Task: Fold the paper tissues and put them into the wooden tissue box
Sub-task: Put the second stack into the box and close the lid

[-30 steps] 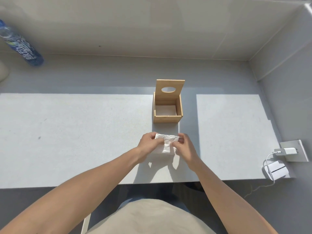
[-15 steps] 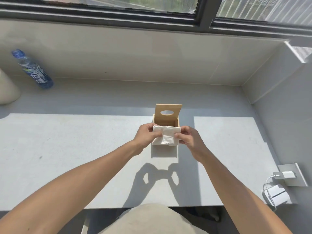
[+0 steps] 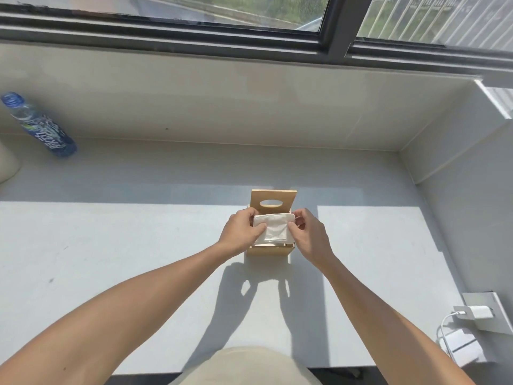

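Sunlit grey counter point(image 3: 138, 245) below window point(image 3: 194, 12)

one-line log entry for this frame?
phase: insert | left hand + right hand: holding folded tissue | over open wooden box | lid upright

White lettering on the blue bottle point(image 3: 41, 127) is unreadable.

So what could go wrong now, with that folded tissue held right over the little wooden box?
The folded tissue looks about as wide as the wooden box, so its edges may catch on the rim and bunch up. It is pinched only at its sides by the left hand and right hand; once let go, the fold may spring open. The upright lid might also get knocked.
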